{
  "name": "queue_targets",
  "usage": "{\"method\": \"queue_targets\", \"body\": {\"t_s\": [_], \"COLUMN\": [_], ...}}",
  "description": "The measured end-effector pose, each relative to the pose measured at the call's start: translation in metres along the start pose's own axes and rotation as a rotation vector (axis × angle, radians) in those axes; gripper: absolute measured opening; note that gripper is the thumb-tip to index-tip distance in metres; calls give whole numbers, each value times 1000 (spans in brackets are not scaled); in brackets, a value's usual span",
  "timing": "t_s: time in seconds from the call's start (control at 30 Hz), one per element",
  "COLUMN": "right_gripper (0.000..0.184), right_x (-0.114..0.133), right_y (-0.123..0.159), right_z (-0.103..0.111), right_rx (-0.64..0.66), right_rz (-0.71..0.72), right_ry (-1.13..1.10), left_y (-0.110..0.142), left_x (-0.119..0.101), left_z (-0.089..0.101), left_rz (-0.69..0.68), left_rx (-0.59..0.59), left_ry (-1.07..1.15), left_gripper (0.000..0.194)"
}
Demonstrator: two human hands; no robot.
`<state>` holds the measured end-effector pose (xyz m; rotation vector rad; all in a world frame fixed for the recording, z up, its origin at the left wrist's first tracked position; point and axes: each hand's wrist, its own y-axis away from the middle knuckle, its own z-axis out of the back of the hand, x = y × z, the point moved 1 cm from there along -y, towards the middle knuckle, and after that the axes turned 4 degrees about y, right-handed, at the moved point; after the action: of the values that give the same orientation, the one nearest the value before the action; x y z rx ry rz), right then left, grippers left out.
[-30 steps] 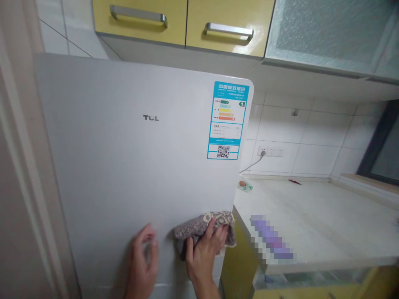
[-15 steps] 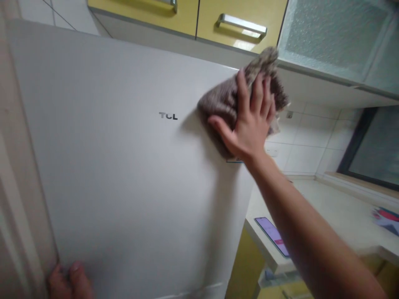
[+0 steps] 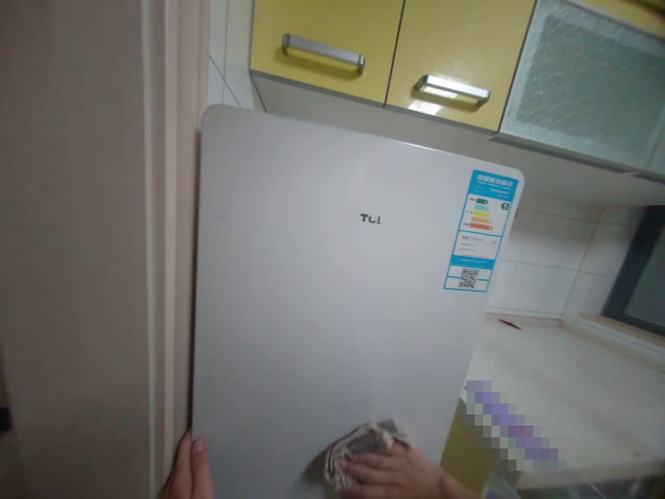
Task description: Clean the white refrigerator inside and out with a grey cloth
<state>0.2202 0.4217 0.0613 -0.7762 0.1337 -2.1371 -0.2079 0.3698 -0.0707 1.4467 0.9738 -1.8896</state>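
Fingers (image 3: 368,466) of my right hand (image 3: 402,477): laid close together over the cloth (image 3: 357,447), pointing toward the left edge of the refrigerator door (image 3: 312,298). They press the cloth to the door's face. My right thumb is hidden, so I cannot tell whether the cloth is also pinched.

Cloth position: low on the door, right of its middle, inside the right edge. Cloth condition: bunched, patterned, with folds turned toward the left.

My left hand (image 3: 188,471): at the left edge of the door, near the bottom of the view. Two digits show, side by side, against that edge; the remainder is out of sight, and I cannot tell whether they grip.

Door fittings: the TCL lettering (image 3: 370,219) is in the upper part, right of the middle. The blue-bordered energy label (image 3: 481,232) is near the upper right corner, along the right edge.

Surroundings: a pale upright frame (image 3: 176,229) runs beside the left edge of the door. Yellow cabinets (image 3: 322,21) with metal handles are above the top edge. The tabletop (image 3: 587,381) is to the right of the door. A thin red item (image 3: 510,324) lies by its back edge; a pixelated purple item (image 3: 512,423) lies near its front left corner.
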Motion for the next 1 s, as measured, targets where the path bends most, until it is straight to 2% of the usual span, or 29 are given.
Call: {"method": "queue_targets", "body": {"t_s": [0.03, 0.07, 0.1, 0.17, 0.2, 0.23, 0.27, 0.3, 0.33, 0.37, 0.4, 0.43, 0.47, 0.5, 0.57, 0.63, 0.7, 0.73, 0.8, 0.87, 0.93, 1.0], "right_gripper": [39, 46, 50, 70, 82, 91, 95, 96, 94, 92, 92, 94, 98, 99, 94, 74, 57, 54, 52, 57, 70, 85], "right_x": [14, 29, 45, 84, 104, 125, 146, 165, 183, 197, 208, 214, 216, 213, 194, 163, 130, 116, 97, 92, 100, 118], "right_y": [-17, -35, -56, -99, -121, -142, -163, -182, -199, -213, -222, -227, -228, -224, -204, -174, -145, -135, -123, -124, -133, -145], "right_z": [31, 67, 107, 194, 235, 271, 301, 321, 330, 328, 313, 288, 254, 213, 122, 41, -14, -30, -37, -18, 23, 80], "right_rx": [158, 190, 109, -318, -529, -703, -853, -961, -1028, -1067, -1083, -1071, -1028, -941, -609, -260, -49, -23, -48, -92, -122, -191], "right_rz": [156, 285, 401, 528, 517, 446, 353, 254, 165, 102, 81, 106, 179, 299, 575, 769, 856, 898, 1008, 1106, 1099, 972], "right_ry": [163, 362, 562, 875, 974, 1037, 1075, 1097, 1099, 1085, 1063, 1039, 1019, 1003, 971, 882, 836, 880, 1023, 1137, 1176, 1195], "left_y": [2, 5, 7, 9, 9, 8, 8, 7, 6, 5, 4, 3, 3, 2, 0, -2, -6, -8, -12, -15, -16, -16], "left_x": [-2, -3, -5, -5, -5, -4, -3, -3, -3, -3, -4, -5, -6, -8, -10, -8, -3, 0, 8, 15, 18, 16], "left_z": [-2, -5, -7, -11, -12, -13, -14, -14, -14, -13, -12, -11, -10, -8, -5, -2, -1, -1, -2, -3, -4, -5], "left_rz": [-5, -11, -14, -28, -39, -51, -65, -77, -82, -77, -68, -58, -49, -43, -30, -15, -9, -11, -24, -30, -31, -30], "left_rx": [-6, -17, -34, -61, -63, -67, -75, -80, -86, -93, -97, -98, -96, -95, -79, -36, 13, 26, 30, 27, 30, 31], "left_ry": [10, 17, 23, 34, 41, 48, 57, 67, 74, 79, 81, 81, 81, 80, 73, 60, 48, 41, 22, -1, -16, -19], "left_gripper": [70, 70, 71, 72, 71, 70, 69, 67, 67, 67, 68, 68, 69, 70, 70, 71, 74, 76, 81, 86, 86, 84]}}
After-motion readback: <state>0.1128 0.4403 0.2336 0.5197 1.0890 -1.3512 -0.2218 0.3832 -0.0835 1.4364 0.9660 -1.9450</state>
